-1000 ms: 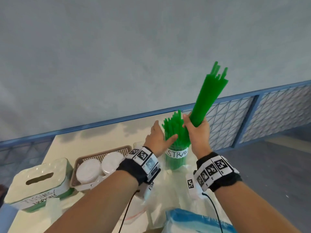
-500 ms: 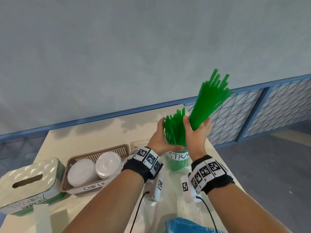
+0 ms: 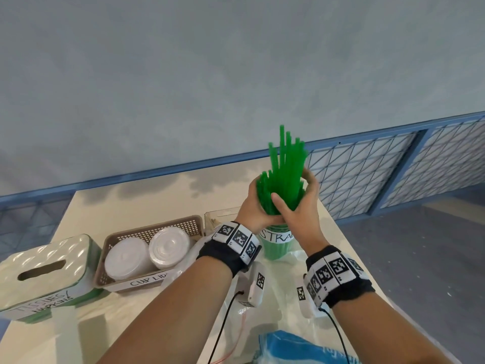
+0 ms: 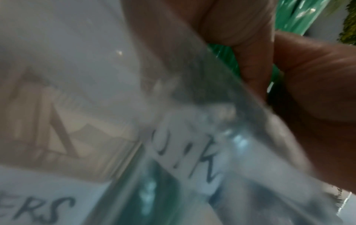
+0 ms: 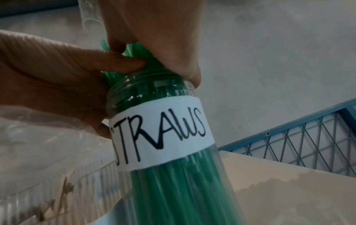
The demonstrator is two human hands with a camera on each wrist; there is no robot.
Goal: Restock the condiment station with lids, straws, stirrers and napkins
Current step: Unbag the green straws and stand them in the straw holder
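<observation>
Straws (image 3: 284, 185), tilted beside the jar (image 5: 163, 137) a second earlier, stood in its mouth, both hands (image 3: 301, 214) wrapped around them; left hand (image 3: 253, 206) apparently gripping too.

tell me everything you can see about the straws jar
The clear plastic jar stands upright on the cream table, packed with green straws that rise above its threaded mouth. A white paper label reads STRAWS in black marker. The left hand and right hand wrap the straws at its rim.
</observation>
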